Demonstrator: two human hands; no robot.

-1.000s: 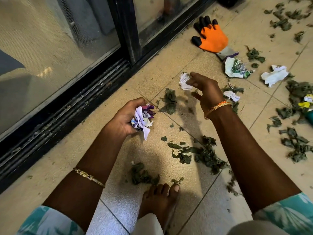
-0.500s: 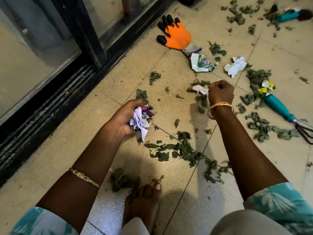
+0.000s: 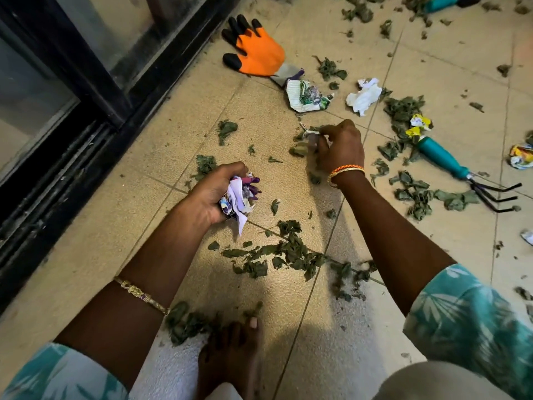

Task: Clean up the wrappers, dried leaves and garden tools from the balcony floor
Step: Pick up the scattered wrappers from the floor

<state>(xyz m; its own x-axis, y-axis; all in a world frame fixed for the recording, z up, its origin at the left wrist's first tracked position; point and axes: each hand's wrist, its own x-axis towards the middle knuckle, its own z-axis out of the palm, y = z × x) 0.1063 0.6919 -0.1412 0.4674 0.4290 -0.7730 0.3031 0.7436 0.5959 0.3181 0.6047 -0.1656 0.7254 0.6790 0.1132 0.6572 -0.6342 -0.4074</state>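
A person's left hand [image 3: 215, 194] grips a wad of wrappers [image 3: 240, 197] above the tiled floor [image 3: 144, 226], while the right hand [image 3: 341, 148], held apart from it, pinches a small scrap [image 3: 310, 134] among dried leaves [image 3: 288, 252]. Beyond the right hand lie a crumpled packet [image 3: 305, 96] and white paper [image 3: 364, 96], with an orange glove [image 3: 256, 51] farther off. To its right, a teal hand rake [image 3: 450, 163] rests amid more leaves.

Teal leaf-print sleeves [image 3: 473, 321], gold bracelets [image 3: 141, 295]
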